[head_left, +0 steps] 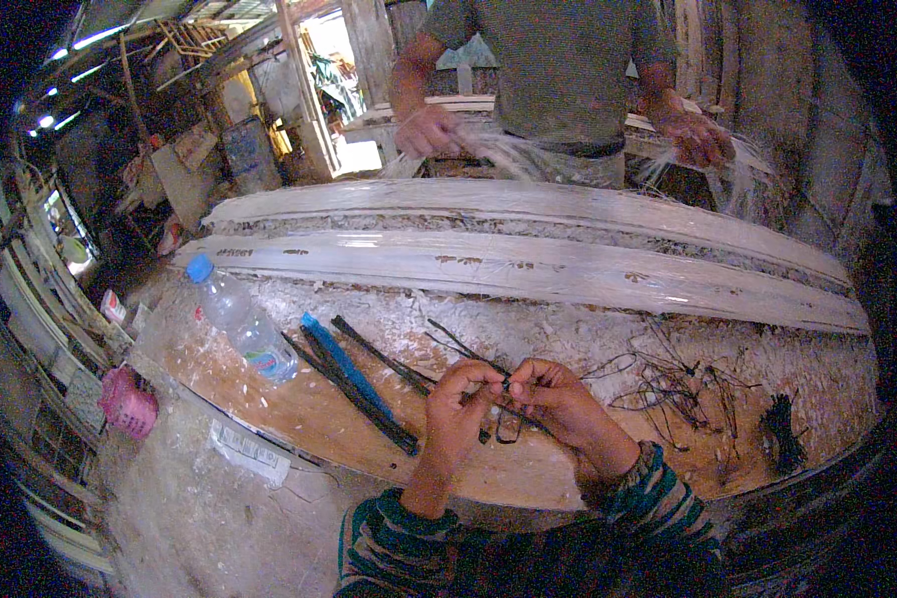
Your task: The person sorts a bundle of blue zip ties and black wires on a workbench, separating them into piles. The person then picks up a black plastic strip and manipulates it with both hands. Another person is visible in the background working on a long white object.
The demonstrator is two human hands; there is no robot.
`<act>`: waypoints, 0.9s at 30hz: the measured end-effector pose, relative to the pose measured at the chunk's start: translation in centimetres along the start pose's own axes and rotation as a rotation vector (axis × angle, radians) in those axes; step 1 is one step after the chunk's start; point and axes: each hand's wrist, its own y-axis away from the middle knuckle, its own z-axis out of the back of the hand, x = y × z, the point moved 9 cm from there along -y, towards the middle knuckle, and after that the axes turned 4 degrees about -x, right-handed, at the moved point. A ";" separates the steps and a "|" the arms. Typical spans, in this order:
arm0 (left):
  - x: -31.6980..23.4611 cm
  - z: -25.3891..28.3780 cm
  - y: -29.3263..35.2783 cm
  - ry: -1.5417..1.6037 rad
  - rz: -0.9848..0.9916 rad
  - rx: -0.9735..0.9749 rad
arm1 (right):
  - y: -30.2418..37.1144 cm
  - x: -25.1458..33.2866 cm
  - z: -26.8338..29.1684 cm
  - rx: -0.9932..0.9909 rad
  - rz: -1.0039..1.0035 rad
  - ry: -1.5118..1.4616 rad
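Observation:
My left hand [456, 407] and my right hand [560, 397] meet over the near side of the wooden table. Both are closed, fingertips pinching a thin black strip [508, 434] between them. A narrow loop of it hangs below my fingers. Beside my left hand lie flat black strips [354, 387] and a blue strip [341, 357], side by side at a slant. Another black strip [384, 351] runs toward my left hand. Past my right hand spread tangled thin black strands [673, 384], with a dark bundle of short pieces [784, 436] farther right.
A clear plastic bottle [239, 317] with a blue cap lies at the left. Two long whitish boards [528, 264] span the table [488, 476]. Across them stands a person in a grey shirt [563, 75], pale fibres at both hands. A pink basket [130, 403] sits at the far left.

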 end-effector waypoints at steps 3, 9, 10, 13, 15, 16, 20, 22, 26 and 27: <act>-0.1 -0.2 0.0 -0.015 -0.006 0.044 | -0.2 0.1 0.0 0.013 0.023 -0.011; 0.3 -0.7 0.3 0.039 0.105 0.113 | -0.2 0.2 0.2 0.012 0.036 0.048; 0.2 -0.8 0.2 0.027 0.103 0.134 | -0.1 0.2 0.0 0.028 0.042 0.044; -0.1 -1.1 0.1 0.044 0.120 0.198 | -0.1 0.3 -0.7 0.090 0.033 -0.021; 0.0 -1.5 0.2 0.126 0.161 0.245 | -0.1 0.3 -1.0 0.118 0.025 -0.058; 0.2 -1.5 0.3 0.154 0.196 0.243 | -0.1 0.3 -1.0 0.123 0.024 -0.065; 0.9 -1.8 0.7 0.356 0.336 0.258 | 0.0 0.1 -1.3 0.155 0.014 -0.075; 1.1 -1.9 0.8 0.446 0.381 0.255 | -0.2 -0.1 -1.1 0.141 -0.002 -0.038; 1.6 -1.7 0.9 0.469 0.428 0.210 | -0.3 -0.3 -0.9 0.087 -0.027 0.015; 2.0 -1.6 1.0 0.454 0.461 0.196 | -0.2 0.0 -0.9 0.079 0.001 0.027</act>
